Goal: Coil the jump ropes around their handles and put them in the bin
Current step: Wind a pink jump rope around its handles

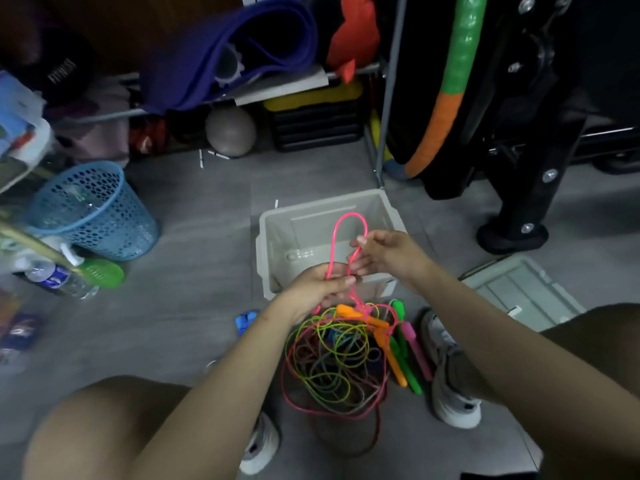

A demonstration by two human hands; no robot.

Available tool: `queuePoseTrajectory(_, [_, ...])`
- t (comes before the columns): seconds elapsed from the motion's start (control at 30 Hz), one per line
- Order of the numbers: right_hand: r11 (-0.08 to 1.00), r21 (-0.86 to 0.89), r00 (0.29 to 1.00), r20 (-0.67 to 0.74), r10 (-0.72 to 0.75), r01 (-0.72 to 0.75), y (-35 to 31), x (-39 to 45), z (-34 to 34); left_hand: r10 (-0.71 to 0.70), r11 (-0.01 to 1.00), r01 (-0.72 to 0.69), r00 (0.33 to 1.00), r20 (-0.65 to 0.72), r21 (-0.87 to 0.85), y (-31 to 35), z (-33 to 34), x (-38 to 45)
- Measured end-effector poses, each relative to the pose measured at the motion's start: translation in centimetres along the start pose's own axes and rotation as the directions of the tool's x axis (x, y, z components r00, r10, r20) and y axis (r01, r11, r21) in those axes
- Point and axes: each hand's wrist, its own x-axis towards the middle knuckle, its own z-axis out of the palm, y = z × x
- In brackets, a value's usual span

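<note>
Jump ropes (332,362) lie in a tangled heap of pink, yellow, green and darker cords on the floor just in front of the bin (273,237), on the person's side of it, with orange, green and pink handles (398,344) bunched at the heap's right edge. Judged from this, the task is barely begun: the bin, open and grey, appears to hold no coiled rope, and no handle shows any cord wound round it. Its lid (519,292) lies on the floor to the right of the bin. Over the bin's near wall, a pink cord (346,223) rises in a loop above the bin's interior; the left hand (318,285) pinches its lower part, and the right hand (384,251) holds the other strand between curled fingers. How many ropes the heap contains cannot be told, nor which handles belong to the pink cord. A small pale object on the bin's floor is too blurred to identify.
</note>
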Motion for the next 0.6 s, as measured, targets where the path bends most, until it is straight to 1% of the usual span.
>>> queuePoseTrajectory(0.07, [0.998, 0.044, 0.999, 0.008, 0.036, -0.037, 1.4, 0.5, -0.7, -0.004, 0.999, 0.002, 0.999, -0.042, -0.038, -1.3, 0.7, 0.9])
queuePoseTrajectory(0.1, [0.997, 0.049, 0.999, 0.01, 0.053, -0.054, 2.3, 0.8, -1.1, -0.006, 0.998, -0.001, 0.994, -0.107, -0.063, -1.6, 1.0, 1.2])
queuePoseTrajectory(0.13, [0.997, 0.035, 0.997, -0.003, 0.074, -0.074, 3.3, 1.0, -1.5, -0.004, 0.996, -0.014, 0.98, -0.201, -0.085, -1.8, 1.2, 1.5])
queuePoseTrajectory(0.17, [0.995, -0.006, 0.995, -0.028, 0.096, -0.096, 4.5, 1.2, -2.0, 0.004, 0.996, -0.031, 0.95, -0.313, -0.082, -2.2, 1.2, 1.8])
queuePoseTrajectory(0.23, [0.979, -0.121, 0.984, -0.094, 0.15, -0.161, 7.7, 1.4, -3.1, 0.028, 0.999, -0.038, 0.857, -0.515, -0.008, -3.1, 0.8, 2.3])
queuePoseTrajectory(0.3, [0.958, -0.186, 0.974, -0.094, 0.206, -0.22, 11.0, 1.4, -4.3, 0.03, 0.999, 0.003, 0.774, -0.633, 0.05, -4.6, 0.1, 2.4])
queuePoseTrajectory(0.33, [0.948, -0.187, 0.965, -0.096, 0.243, -0.258, 12.8, 1.4, -4.9, 0.036, 0.997, 0.016, 0.751, -0.66, 0.073, -5.6, -0.2, 2.3])
queuePoseTrajectory(0.37, [0.933, -0.19, 0.949, -0.13, 0.286, -0.307, 14.5, 1.4, -5.5, 0.042, 0.994, 0.036, 0.747, -0.663, 0.104, -6.6, -0.4, 2.3])
queuePoseTrajectory(0.43, [0.885, -0.231, 0.907, -0.228, 0.354, -0.404, 17.5, 1.5, -6.8, 0.019, 0.98, 0.106, 0.79, -0.613, 0.167, -8.6, -0.2, 2.5])
queuePoseTrajectory(0.5, [0.786, -0.385, 0.872, -0.292, 0.394, -0.484, 20.4, 1.3, -7.7, -0.033, 0.962, 0.174, 0.838, -0.545, 0.209, -10.3, 0.5, 2.9])
queuePoseTrajectory(0.53, [0.745, -0.458, 0.872, -0.312, 0.377, -0.485, 21.6, 1.3, -8.0, -0.047, 0.954, 0.191, 0.855, -0.516, 0.23, -11.4, 0.9, 3.1])
queuePoseTrajectory(0.6, [0.746, -0.487, 0.886, -0.332, 0.324, -0.455, 22.9, 1.4, -7.9, -0.021, 0.925, 0.198, 0.879, -0.476, 0.325, -13.5, 1.4, 3.9])
